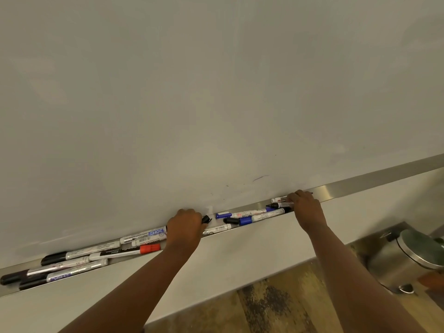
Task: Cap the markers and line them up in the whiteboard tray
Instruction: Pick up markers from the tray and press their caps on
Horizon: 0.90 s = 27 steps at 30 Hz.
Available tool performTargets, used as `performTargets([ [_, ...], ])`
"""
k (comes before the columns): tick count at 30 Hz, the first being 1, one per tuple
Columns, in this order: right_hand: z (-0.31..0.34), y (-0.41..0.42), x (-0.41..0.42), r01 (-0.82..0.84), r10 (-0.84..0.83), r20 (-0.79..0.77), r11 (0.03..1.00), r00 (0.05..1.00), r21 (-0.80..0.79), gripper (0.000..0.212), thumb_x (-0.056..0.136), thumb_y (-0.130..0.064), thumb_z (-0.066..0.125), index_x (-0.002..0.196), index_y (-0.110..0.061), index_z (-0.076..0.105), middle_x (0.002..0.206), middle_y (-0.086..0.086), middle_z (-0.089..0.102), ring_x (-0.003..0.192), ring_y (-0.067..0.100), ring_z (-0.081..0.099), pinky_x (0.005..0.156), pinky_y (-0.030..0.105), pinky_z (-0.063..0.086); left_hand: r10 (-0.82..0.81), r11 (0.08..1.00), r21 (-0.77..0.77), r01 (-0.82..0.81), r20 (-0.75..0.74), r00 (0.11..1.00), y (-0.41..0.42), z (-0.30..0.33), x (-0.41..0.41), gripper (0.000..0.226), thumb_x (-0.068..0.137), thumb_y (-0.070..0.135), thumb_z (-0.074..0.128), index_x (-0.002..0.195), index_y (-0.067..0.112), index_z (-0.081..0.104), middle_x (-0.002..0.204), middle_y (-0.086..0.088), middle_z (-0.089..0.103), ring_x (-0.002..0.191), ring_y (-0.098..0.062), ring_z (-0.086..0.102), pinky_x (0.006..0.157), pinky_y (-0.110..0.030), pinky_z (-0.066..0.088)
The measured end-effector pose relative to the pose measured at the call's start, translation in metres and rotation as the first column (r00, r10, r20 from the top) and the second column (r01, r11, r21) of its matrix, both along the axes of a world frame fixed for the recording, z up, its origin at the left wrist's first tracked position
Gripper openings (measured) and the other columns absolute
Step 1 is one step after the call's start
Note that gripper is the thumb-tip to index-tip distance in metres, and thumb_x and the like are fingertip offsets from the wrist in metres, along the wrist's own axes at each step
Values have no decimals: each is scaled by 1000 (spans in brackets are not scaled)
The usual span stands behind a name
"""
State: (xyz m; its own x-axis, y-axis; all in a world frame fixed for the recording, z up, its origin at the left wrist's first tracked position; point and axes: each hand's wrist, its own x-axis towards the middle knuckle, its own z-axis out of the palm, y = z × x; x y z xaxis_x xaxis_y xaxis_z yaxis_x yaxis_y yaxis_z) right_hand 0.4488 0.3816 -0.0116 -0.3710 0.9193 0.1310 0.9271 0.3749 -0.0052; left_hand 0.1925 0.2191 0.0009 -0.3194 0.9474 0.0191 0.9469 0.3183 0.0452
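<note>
- Left hand is reaching into the tray, fingers curled shut on a black cap sticking out at its 3 o'clock.
- Right hand is closing on a marker w/ bare black tip, at the tray's far end.
- Approx 7 markers are lying jumbled at 8 o'clock of the left hand, incl. one w/ red cap.
- Btwn the hands: 3 more markers, 1 loose black cap, 1 loose blue cap.
- Whiteboard is rising behind; bin is standing at 4 o'clock.
</note>
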Motion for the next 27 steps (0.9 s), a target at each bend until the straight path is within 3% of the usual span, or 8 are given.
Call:
performTargets([
  [6,-1,1,5,-71,68,48,996,997,59,30,91,-6,42,118,-15,48,121,7,49,108,25,48,82,34,40,22,1000,-11,-22,26,999,6,0,4,27,94,36,45,101,15,61,102,-4,63,95,-20,56,74,-31,47],
  [15,7,-4,1,-181,221,-221,965,950,188,22,88,3,44,105,-7,54,101,12,57,87,30,53,73,34,32,-41,964,264,-6,172,984,3,-4,4,18,92,29,50,99,15,60,99,-4,60,92,-19,53,65,-26,39],
  [20,9,-19,-14,-263,317,-264,939,911,221,28,86,-3,30,102,-9,52,91,9,58,75,26,55,80,36,36,-112,932,362,31,204,973,-2,0,8,19,91,25,54,104,13,61,102,-6,60,97,-21,52,64,-27,38],
  [23,9,-31,-27,-356,409,-279,908,869,221,28,86,-4,31,105,-11,50,93,8,59,76,23,55,89,39,39,-148,925,376,61,206,967,-3,3,9,22,91,26,53,108,13,60,109,-5,57,100,-19,51,64,-23,37],
  [27,11,-45,-44,-499,546,-229,835,806,234,25,85,-3,44,108,-11,50,101,9,61,85,22,57,86,34,42,-168,916,397,55,257,952,-6,4,9,21,92,29,51,108,17,57,109,-2,60,96,-17,55,69,-24,42],
])
